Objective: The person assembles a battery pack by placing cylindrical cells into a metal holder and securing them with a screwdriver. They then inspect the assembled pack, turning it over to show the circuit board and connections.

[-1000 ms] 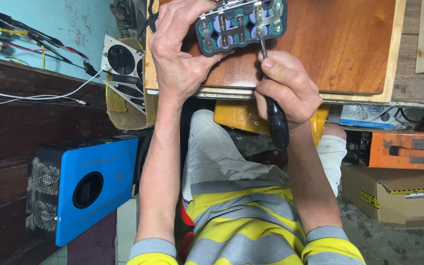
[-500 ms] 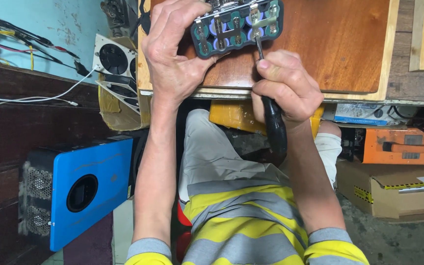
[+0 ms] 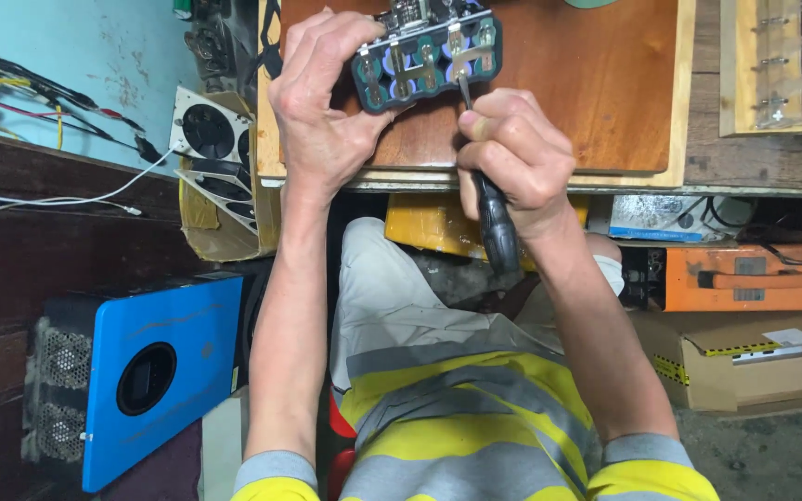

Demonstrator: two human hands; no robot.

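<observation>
Head view, upper centre of frame: battery pack [image 3: 427, 54] tilted on edge on the wooden board [image 3: 605, 93], clamped by left hand [image 3: 322, 111] for steadiness. Right hand [image 3: 512, 158] fisted around screwdriver [image 3: 494, 218], tip pressed against a metal strip.

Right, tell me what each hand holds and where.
Left hand grips the battery pack by its left end; right hand clasps the screwdriver by its black handle.

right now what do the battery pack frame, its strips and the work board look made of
Battery pack frame: dark green plastic, matte, moulded around round cells. Its strips: thin bright metal, shiny. Work board: reddish-brown wood, smooth, grain visible, paler edging. Screwdriver handle in the right hand: black, likely plastic or rubber.
</observation>
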